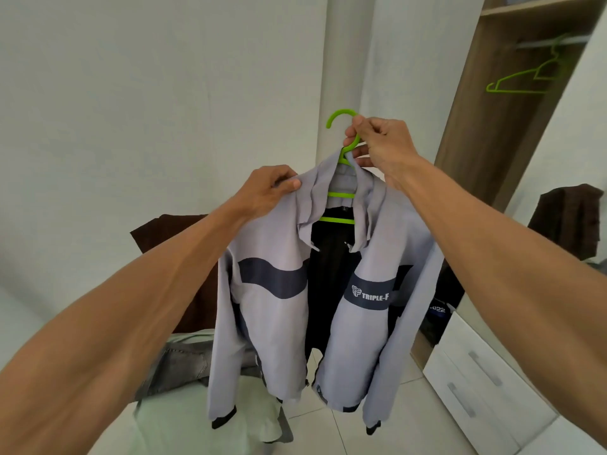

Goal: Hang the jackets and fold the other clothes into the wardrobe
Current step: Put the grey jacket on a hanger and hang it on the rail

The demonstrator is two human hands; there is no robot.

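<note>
A light grey jacket (279, 323) with dark blue bands and a black lining hangs open on a green plastic hanger (341, 195) in front of me. My right hand (381, 142) grips the hanger's neck just below the hook. My left hand (269, 188) pinches the jacket's left shoulder near the collar. The wardrobe (486, 119) stands open at the right, with a rail and an empty green hanger (522, 80) on it.
Grey jeans (184, 366) and a brown garment (184, 244) lie on the bed with pale green bedding (197, 418) below the jacket. White drawers (483, 372) stand at lower right. A dark brown garment (568, 218) hangs at far right. Dark clothes (440, 310) lie at the wardrobe's foot.
</note>
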